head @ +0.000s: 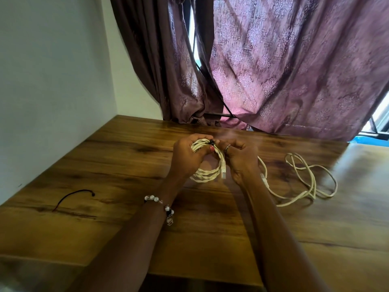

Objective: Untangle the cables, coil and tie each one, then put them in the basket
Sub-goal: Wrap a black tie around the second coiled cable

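Observation:
A coiled cream cable (207, 174) is held upright over the middle of the wooden table (126, 157). My left hand (187, 155) grips the coil's upper left side. My right hand (240, 157) pinches a small black tie (211, 142) at the coil's top. A clear plug (223, 170) hangs down between my hands. A second cream cable (311, 182) lies loose in open loops on the table to the right. Another black tie (72, 197) lies on the table at the left. No basket is in view.
A white wall borders the table on the left. Purple patterned curtains (284, 70) hang behind the far edge, some cloth resting on the tabletop. The table's near edge runs under my forearms.

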Action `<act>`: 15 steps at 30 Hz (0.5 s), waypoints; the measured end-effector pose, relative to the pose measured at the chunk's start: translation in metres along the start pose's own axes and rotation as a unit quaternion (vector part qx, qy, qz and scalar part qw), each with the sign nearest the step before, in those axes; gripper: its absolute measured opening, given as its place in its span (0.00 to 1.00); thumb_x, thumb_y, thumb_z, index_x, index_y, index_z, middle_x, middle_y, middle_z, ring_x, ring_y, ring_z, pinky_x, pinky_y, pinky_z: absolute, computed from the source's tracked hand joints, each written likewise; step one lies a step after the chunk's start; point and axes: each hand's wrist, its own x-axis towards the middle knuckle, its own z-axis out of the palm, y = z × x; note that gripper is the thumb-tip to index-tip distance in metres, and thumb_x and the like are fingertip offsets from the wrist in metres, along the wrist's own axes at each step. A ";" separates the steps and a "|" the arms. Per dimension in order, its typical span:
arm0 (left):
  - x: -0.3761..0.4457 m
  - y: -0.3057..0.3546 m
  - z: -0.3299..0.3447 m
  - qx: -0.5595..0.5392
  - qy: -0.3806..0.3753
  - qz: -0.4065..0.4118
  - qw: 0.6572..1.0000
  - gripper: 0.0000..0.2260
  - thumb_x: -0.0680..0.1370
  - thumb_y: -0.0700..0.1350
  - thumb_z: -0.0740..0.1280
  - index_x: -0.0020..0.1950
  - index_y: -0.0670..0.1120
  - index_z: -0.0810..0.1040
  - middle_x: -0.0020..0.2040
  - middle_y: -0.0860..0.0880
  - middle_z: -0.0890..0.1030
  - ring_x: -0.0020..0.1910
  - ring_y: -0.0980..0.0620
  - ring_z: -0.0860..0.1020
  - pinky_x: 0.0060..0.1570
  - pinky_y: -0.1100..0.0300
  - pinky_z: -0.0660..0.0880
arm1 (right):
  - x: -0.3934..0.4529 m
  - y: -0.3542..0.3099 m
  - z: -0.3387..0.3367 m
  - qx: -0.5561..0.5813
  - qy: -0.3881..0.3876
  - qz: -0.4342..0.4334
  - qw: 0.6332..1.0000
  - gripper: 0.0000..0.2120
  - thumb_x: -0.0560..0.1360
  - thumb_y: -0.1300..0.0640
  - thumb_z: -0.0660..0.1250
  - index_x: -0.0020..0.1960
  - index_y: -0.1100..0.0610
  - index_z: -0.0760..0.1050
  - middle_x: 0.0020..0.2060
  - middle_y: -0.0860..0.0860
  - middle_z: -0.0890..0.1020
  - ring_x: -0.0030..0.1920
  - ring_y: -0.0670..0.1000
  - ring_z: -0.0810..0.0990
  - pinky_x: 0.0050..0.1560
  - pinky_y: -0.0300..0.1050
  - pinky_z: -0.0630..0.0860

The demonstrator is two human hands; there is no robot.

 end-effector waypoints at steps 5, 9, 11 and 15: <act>-0.002 0.001 0.002 0.002 0.007 0.005 1.000 0.10 0.70 0.36 0.74 0.51 0.43 0.83 0.45 0.46 0.85 0.35 0.57 0.80 0.37 0.62 0.74 | 0.001 0.001 -0.002 0.008 -0.001 -0.008 1.000 0.03 0.69 0.68 0.73 0.41 0.68 0.81 0.38 0.64 0.83 0.36 0.56 0.82 0.42 0.51 0.81; -0.003 0.002 0.001 0.013 0.000 0.017 1.000 0.10 0.71 0.37 0.73 0.51 0.45 0.83 0.45 0.49 0.85 0.39 0.56 0.81 0.38 0.63 0.75 | 0.001 -0.001 -0.006 0.067 -0.037 0.044 0.996 0.02 0.68 0.71 0.71 0.37 0.67 0.80 0.35 0.60 0.84 0.35 0.55 0.83 0.47 0.51 0.82; -0.002 0.002 0.001 0.018 -0.004 0.021 1.000 0.10 0.71 0.37 0.73 0.51 0.45 0.83 0.44 0.50 0.84 0.39 0.58 0.81 0.37 0.64 0.75 | 0.002 -0.002 -0.008 0.075 -0.046 0.062 0.994 0.14 0.71 0.73 0.67 0.30 0.61 0.82 0.30 0.55 0.84 0.32 0.50 0.83 0.41 0.45 0.83; -0.002 -0.001 0.002 0.018 -0.008 0.024 1.000 0.10 0.71 0.37 0.73 0.52 0.44 0.82 0.46 0.49 0.84 0.40 0.57 0.81 0.38 0.63 0.75 | 0.001 -0.002 -0.008 0.058 -0.069 0.073 0.993 0.29 0.75 0.74 0.59 0.21 0.53 0.80 0.24 0.48 0.81 0.26 0.44 0.81 0.28 0.34 0.77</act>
